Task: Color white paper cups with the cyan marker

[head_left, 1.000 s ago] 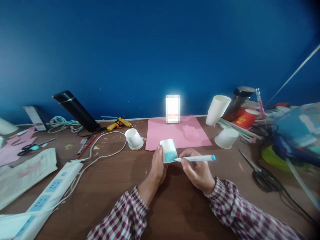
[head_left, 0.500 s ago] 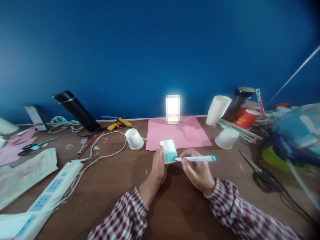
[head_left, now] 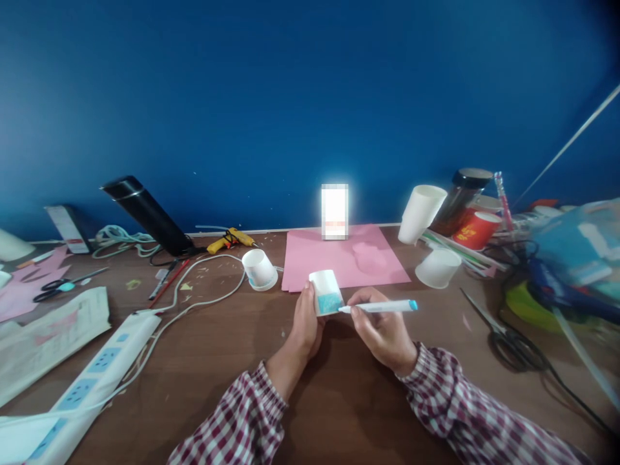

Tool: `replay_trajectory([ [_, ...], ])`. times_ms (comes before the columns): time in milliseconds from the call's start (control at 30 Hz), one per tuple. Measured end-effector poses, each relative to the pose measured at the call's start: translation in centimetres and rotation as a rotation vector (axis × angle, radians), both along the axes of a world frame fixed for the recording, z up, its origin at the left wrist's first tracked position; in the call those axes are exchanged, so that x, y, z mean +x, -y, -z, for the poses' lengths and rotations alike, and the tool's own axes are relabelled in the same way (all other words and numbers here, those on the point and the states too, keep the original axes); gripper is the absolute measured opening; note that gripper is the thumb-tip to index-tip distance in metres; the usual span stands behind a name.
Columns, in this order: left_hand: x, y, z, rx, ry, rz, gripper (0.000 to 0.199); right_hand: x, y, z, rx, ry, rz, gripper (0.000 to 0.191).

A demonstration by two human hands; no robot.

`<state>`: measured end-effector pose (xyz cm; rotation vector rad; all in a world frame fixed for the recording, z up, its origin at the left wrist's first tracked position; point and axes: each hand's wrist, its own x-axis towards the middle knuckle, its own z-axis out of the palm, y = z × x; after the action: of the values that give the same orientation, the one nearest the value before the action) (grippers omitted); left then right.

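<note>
2 bare hands come close together over the middle of the brown worktop (head_left: 217, 361) in the head view, with a small white cup (head_left: 323, 282) between them, just in front of the pink sheets (head_left: 314, 252). The left hand (head_left: 306, 320) has its fingers curled closed around the cup's left side; how firmly they press cannot be told. It holds the cup raised and tipped, seemingly so that the blue patch (head_left: 330, 303) on its lower part faces the wearer. The right hand (head_left: 380, 332) pinches a marker (head_left: 390, 307) close to its tip, thumb and fingers drawn together with no gap showing. That low grip probably steadies the tip, which touches or nearly touches the patch's right edge.

The cup looks like smooth, matt paper, curved at the top, and the patch is streaky and uneven. The marker is a slim, straight white tube with a light blue end pointing toward the worktop's right edge. Flat and thin, the pink sheets reach the worktop's back edge. To their left stands a tapered cup (head_left: 258, 265), bluish around its wider base; to their right sits another white cup (head_left: 438, 268). Dark-handled metal scissors (head_left: 513, 349) lie toward the worktop's right edge.
</note>
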<state>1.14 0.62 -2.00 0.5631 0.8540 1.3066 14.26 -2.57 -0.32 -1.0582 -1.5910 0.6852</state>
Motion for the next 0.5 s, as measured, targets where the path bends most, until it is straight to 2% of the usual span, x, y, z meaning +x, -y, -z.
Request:
replay_trajectory([
  [167, 0.11, 0.15, -0.13, 0.028, 0.031, -0.025, 0.039, -0.16, 0.16, 0.2, -0.016, -0.019, 0.031, 0.004],
  [333, 0.15, 0.27, -0.33, 0.065, 0.021, -0.039, 0.038, -0.02, 0.33, 0.06, -0.035, 0.074, -0.02, 0.004],
  [500, 0.12, 0.21, -0.09, 0.071, 0.0, -0.053, 0.037, -0.05, 0.24, 0.07, -0.03, 0.039, 0.053, 0.004],
])
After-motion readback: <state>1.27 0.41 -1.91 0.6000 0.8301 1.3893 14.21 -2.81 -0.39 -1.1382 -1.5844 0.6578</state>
